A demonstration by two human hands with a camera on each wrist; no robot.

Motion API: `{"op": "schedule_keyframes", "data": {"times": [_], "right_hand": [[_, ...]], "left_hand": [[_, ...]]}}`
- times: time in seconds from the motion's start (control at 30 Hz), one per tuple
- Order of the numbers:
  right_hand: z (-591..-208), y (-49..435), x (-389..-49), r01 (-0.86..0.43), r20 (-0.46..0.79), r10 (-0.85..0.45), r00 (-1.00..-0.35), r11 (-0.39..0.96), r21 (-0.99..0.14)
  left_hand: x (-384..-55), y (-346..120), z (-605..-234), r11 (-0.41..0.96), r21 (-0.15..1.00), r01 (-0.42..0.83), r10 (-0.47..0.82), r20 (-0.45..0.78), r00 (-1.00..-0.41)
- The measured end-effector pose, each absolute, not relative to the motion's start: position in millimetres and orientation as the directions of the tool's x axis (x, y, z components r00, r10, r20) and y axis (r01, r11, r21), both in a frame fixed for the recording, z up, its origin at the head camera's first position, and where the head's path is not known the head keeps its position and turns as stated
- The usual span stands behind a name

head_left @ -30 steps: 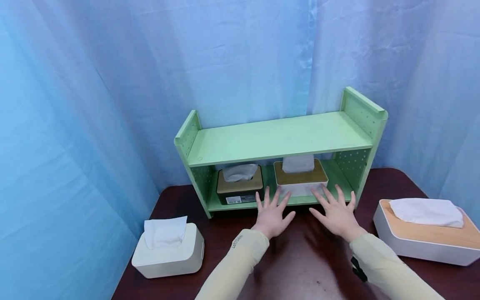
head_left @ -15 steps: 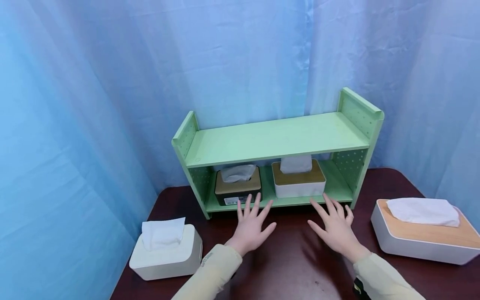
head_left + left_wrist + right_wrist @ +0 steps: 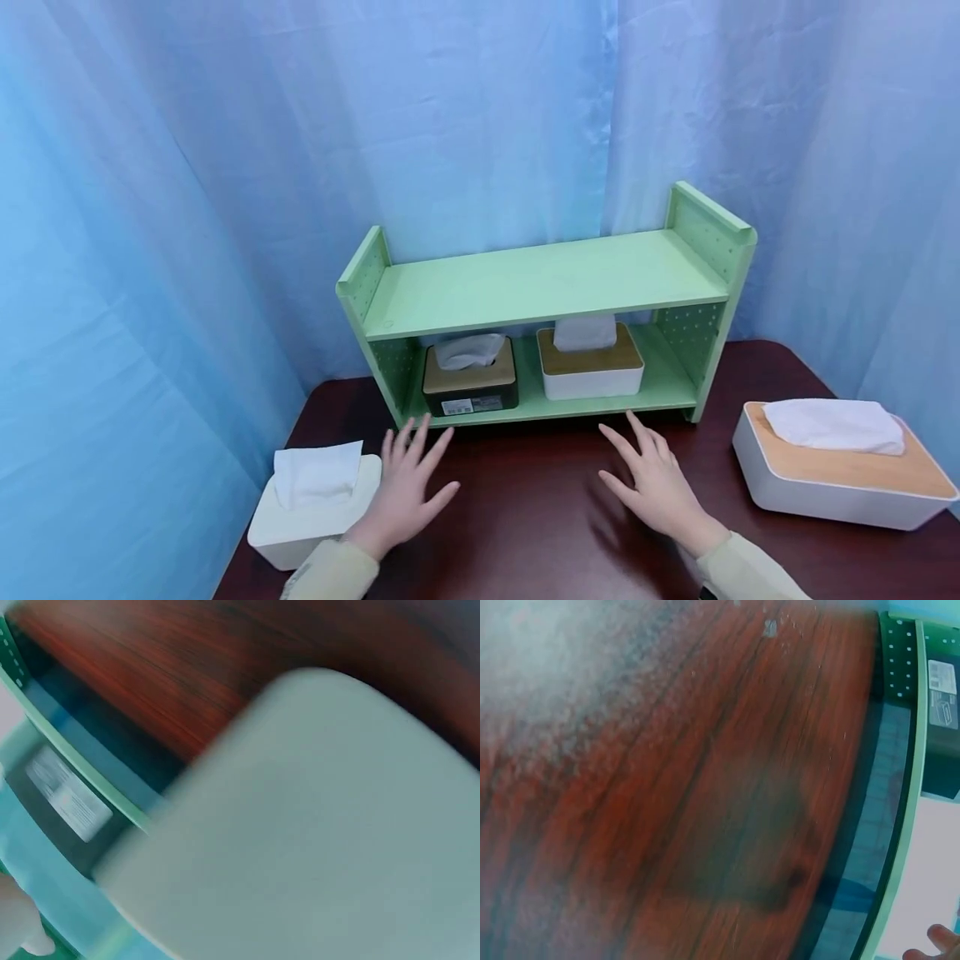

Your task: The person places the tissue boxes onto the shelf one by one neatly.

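Observation:
In the head view my left hand [image 3: 405,497] is spread with straight fingers over the right side of a white tissue box [image 3: 311,521], partly hiding it; touching or apart, I cannot tell. My right hand [image 3: 658,493] hovers over the table, fingers apart and holding nothing, in front of a white tissue box with a wooden lid [image 3: 592,383]. That box stands on the lower level of a green shelf [image 3: 547,279], beside a black tissue box with a tan lid [image 3: 471,400]. Only fingertips [image 3: 941,937] show in the right wrist view. A pale blurred surface [image 3: 315,825] fills much of the left wrist view.
A larger white tissue box with a light wooden lid [image 3: 847,492] stands at the right of the dark red-brown table [image 3: 525,517]. Blue curtains [image 3: 480,125] hang behind the shelf and along the left side.
My left hand has swept left from in front of the shelved boxes to the white tissue box. My right hand has drawn back slightly toward me. The shelved boxes keep their places.

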State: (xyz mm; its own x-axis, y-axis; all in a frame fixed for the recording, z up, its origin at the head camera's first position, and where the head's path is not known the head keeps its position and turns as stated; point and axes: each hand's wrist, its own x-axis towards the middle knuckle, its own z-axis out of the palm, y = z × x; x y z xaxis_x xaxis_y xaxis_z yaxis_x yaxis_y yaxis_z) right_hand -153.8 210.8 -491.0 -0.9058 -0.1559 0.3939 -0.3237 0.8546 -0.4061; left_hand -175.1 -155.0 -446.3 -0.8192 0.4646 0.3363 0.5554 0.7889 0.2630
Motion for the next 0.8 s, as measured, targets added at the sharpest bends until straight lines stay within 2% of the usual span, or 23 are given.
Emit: {"op": "schedule_keyframes", "data": {"times": [0.1, 0.33, 0.43, 0.5, 0.63, 0.73, 0.8], "right_hand": [[-493.9, 208.6, -152.5, -0.333, 0.402, -0.164, -0.901, 0.854, -0.399], [-494.1, 205.4, -151.3, -0.343, 0.401, -0.175, -0.899, 0.851, -0.397], [-492.1, 203.9, -150.6, -0.352, 0.414, -0.175, -0.893, 0.845, -0.402], [-490.2, 202.2, -151.0, -0.356, 0.415, -0.175, -0.893, 0.839, -0.412], [-484.9, 196.3, -154.9, -0.360, 0.407, -0.173, -0.897, 0.820, -0.444], [-478.2, 189.0, -158.3, -0.361, 0.398, -0.168, -0.902, 0.801, -0.478], [-473.1, 183.2, -160.6, -0.357, 0.380, -0.167, -0.910, 0.780, -0.514]], "left_hand": [[-170.7, -181.8, -446.0, 0.785, 0.284, 0.550, 0.429, 0.391, -0.814], [-163.2, -237.9, -446.0, 0.802, 0.246, 0.545, 0.363, 0.524, -0.770], [-161.0, -259.8, -444.9, 0.817, 0.260, 0.514, 0.317, 0.543, -0.778], [-158.6, -274.6, -444.3, 0.837, 0.280, 0.470, 0.273, 0.531, -0.802], [-153.4, -304.2, -446.4, 0.865, 0.343, 0.365, 0.186, 0.458, -0.869], [-151.5, -324.4, -450.2, 0.883, 0.399, 0.246, 0.124, 0.307, -0.944], [-151.8, -334.3, -453.1, 0.894, 0.427, 0.138, 0.078, 0.155, -0.985]]}}
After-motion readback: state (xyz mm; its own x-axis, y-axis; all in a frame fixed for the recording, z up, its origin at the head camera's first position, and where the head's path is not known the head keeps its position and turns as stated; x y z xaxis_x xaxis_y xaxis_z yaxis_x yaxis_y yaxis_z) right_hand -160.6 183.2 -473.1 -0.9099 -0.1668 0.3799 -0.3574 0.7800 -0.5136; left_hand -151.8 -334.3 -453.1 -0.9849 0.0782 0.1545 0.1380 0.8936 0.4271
